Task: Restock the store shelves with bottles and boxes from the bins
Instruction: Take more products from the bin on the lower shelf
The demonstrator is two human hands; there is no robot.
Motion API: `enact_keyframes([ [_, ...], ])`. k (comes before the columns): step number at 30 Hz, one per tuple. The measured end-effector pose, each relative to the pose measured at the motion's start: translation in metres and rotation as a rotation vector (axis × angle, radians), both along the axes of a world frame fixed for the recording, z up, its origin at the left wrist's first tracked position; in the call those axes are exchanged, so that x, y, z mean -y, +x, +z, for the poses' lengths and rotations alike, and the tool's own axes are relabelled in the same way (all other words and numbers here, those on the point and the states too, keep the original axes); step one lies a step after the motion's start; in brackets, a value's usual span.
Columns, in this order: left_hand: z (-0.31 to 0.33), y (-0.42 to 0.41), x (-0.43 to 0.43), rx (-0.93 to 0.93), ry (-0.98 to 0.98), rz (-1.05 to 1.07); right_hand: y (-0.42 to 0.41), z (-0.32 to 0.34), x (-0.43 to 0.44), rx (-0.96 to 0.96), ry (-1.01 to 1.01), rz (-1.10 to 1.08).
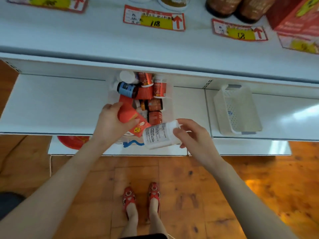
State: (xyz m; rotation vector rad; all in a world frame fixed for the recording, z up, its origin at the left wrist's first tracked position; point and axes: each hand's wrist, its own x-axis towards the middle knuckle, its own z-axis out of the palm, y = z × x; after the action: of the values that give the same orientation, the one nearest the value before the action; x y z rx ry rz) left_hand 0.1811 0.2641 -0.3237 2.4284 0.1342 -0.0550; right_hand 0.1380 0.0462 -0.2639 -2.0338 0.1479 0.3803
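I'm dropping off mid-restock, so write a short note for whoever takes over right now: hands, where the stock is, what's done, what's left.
Left hand grips a red box, tilted, over the bin. Right hand holds a white bottle at the bin's near edge.
The bin sits on the middle shelf, holding many bottles and boxes. A second basket to its right looks empty.
Done: the top shelf carries brown bottles behind price tags; what came from the bin cannot be told.
Left: shelve the two held items, then empty the bin.
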Motion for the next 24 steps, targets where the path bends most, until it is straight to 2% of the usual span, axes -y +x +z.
enact_keyframes([
  [8,0.109,-0.061,0.003,0.046,-0.281,0.183,-0.023,0.109,-0.001,-0.017,0.177,0.045],
  [14,0.179,-0.075,-0.016,0.184,-0.315,0.225,-0.012,0.18,-0.008,0.036,0.275,0.164],
  [19,0.22,-0.08,-0.032,0.27,-0.341,0.282,0.008,0.215,-0.025,0.22,0.186,0.229],
  [24,0.246,-0.086,-0.042,0.315,-0.322,0.335,0.029,0.24,-0.037,0.238,0.19,0.317],
])
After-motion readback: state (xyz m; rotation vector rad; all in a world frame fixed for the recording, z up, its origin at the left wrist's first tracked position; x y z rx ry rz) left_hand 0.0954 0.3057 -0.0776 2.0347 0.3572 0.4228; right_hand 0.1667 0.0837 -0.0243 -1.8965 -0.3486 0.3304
